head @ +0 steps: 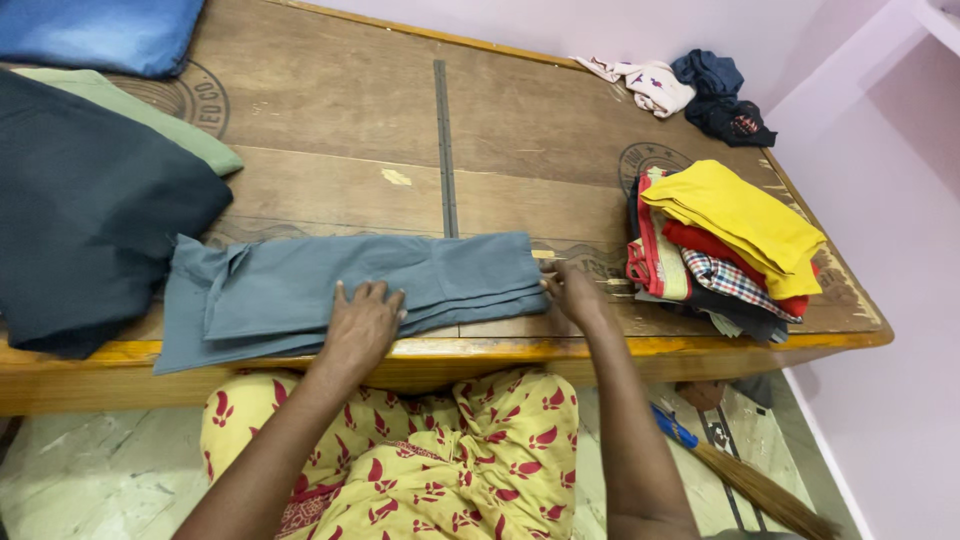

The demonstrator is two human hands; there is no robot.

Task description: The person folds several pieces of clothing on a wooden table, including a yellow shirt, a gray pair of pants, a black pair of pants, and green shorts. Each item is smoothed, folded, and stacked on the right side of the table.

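both hands on the folded grey-blue garment (400, 285): left hand (362, 325) flat, fingers spread; right hand (575, 292) pinching its end.

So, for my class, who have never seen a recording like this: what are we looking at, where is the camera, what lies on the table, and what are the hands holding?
There is one picture, taken by a camera worn on a person's head, looking down at their own two bare hands. No machine is involved. A folded grey-blue garment lies at the near edge of a wooden table. The left hand presses flat on it; the right hand pinches its right end. To the right sits a pile of folded clothes, yellow on top. At the left lies a dark garment; crumpled clothes lie in the far corner.
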